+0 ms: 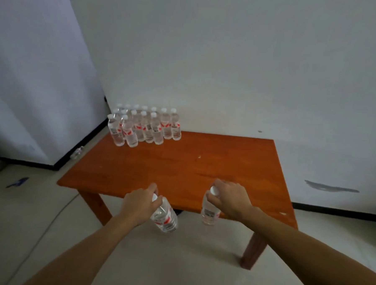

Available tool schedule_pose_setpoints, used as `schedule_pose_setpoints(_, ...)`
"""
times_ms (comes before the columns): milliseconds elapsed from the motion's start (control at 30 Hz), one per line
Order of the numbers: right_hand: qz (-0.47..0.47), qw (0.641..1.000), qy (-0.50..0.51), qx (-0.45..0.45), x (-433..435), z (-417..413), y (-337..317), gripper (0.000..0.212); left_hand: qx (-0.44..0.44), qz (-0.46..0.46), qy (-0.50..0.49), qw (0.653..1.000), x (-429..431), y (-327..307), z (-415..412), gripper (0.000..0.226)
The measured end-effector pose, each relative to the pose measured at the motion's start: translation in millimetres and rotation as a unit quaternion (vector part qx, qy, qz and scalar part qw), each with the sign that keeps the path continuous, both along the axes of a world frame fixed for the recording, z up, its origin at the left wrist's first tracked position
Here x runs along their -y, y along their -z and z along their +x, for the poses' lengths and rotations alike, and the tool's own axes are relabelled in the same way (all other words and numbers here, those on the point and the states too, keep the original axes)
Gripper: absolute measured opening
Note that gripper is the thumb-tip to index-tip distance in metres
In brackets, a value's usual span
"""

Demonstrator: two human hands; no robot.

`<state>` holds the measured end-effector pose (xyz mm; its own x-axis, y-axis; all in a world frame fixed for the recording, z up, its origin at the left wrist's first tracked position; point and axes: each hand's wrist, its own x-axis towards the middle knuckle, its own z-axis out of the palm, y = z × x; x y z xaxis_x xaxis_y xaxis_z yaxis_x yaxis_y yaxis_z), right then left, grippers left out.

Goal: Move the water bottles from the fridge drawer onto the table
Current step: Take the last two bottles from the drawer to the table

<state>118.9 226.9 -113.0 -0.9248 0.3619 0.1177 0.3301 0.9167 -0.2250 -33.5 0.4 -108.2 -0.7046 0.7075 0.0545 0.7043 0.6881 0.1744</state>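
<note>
I had both arms stretched out at the near edge of the orange-brown wooden table [181, 163]. My left hand [140, 202] gripped a clear plastic water bottle [165, 217] with a white cap and a red-and-white label, fingers curled round its neck and cap; it hung tilted, base swung down and to the right, in front of the table's near edge and over the floor. My right hand [230, 199] held a second clear plastic water bottle [209, 213] from above, fingers wrapped round the white cap, and this one hung almost upright, its body crossing the near edge in my view. Neither stood on the top. A cluster of matching bottles [144, 127] stood upright in tight rows on the far left corner of the table, close against the white wall [230, 57], well apart from my hands. A small pale speck [199, 157] lay on the wood between us. Left of the table, a lone bottle [77, 153] lay on the floor near the black skirting [331, 212], a thin pale cable [54, 218] ran across the floor past the near left leg, and a blue mark [17, 182] showed farther left. A grey smear [330, 188] marked the wall on the right.
</note>
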Motion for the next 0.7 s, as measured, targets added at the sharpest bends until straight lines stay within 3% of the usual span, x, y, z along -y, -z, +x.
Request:
schedule_pose_setpoints(200, -0.009, 1.000, -0.022, 0.010, -8.8, -115.0, 3.8, 0.037, -0.011, 0.001, -0.025, 1.000, -4.2, 2.6, -105.4, 0.023)
schedule_pose_setpoints(533, -0.036, 0.999, 0.028, 0.012, 4.4, -307.2, 22.1, 0.037, -0.004, -0.020, 0.056, 0.998, -4.6, 10.7, -307.4, 0.025)
schedule_pose_setpoints(700, -0.074, 0.996, 0.043, -0.018, -1.0, -377.8, 19.0, 0.033, 0.000, -0.020, 0.050, 0.999, -14.6, 9.8, -391.5, 0.025)
